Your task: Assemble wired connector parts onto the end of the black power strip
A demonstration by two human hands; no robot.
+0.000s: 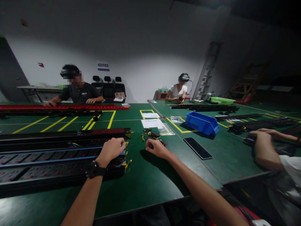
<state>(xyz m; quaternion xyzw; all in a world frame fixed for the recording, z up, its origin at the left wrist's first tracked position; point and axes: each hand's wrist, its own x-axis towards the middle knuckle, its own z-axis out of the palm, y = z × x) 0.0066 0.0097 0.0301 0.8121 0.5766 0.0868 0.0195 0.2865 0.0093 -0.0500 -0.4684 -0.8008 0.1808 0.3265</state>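
Observation:
Long black strips (68, 169) with sockets, red dots and blue edges lie side by side on the green table (141, 188) at the left. My left hand (112, 150), with a black watch on its wrist, rests on the right ends of these strips, its fingers curled around something I cannot make out. Short yellow wires (127, 164) stick out from the strip ends. My right hand (157, 148) is just above the table, beside a small pile of black parts with yellow wires (150, 134); its fingers are curled together and anything between them is too small to tell.
A blue bin (201, 123) and a black phone (197, 148) are to the right of the papers (150, 123). A person's arms (268, 147) work at the far right. Two people sit across the table, one behind a red rail (63, 107).

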